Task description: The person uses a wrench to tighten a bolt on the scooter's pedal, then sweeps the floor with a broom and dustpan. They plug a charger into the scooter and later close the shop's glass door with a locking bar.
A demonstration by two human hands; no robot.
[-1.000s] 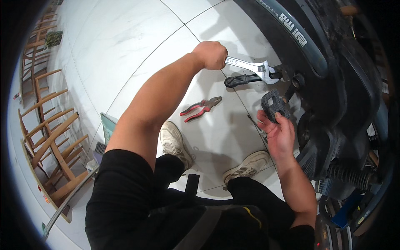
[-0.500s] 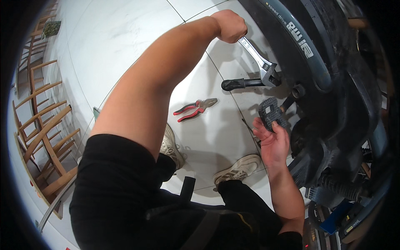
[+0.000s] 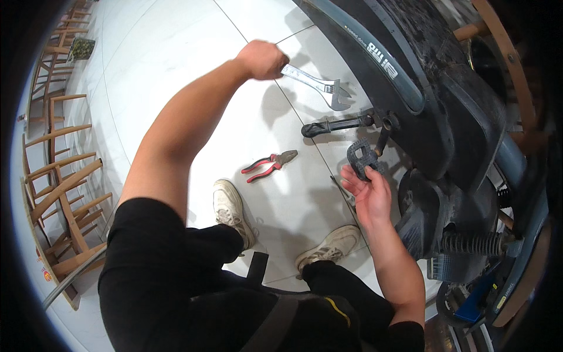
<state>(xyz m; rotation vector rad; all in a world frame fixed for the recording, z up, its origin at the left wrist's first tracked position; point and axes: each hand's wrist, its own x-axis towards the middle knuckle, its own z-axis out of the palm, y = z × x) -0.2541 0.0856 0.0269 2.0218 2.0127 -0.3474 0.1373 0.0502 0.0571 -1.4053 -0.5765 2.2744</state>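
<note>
My left hand (image 3: 261, 60) grips the handle of a silver adjustable wrench (image 3: 306, 78); its jaw end is in the air above a black lever with a rubber grip (image 3: 334, 125), which juts from the dark vehicle body (image 3: 387, 82). Below that, my right hand (image 3: 369, 193) has thumb and fingers on a black plastic pedal (image 3: 360, 155), which sits at the end of a short crank on the body. Red-and-black pliers (image 3: 286, 157) lie on the white tiles between my feet and the lever.
The vehicle, with a coil spring (image 3: 472, 243), fills the right side. Wooden chair-like frames (image 3: 64, 205) line the far left beside a metal tube (image 3: 76, 270); a leafy item (image 3: 82, 48) stands behind. My shoes (image 3: 229, 208) rest on the tiled floor.
The wrench's jaw, earlier at the lever's inner end, is now up and away from it. My left hand swung up, then moved leftward with the wrench. My right hand stays on the pedal.
</note>
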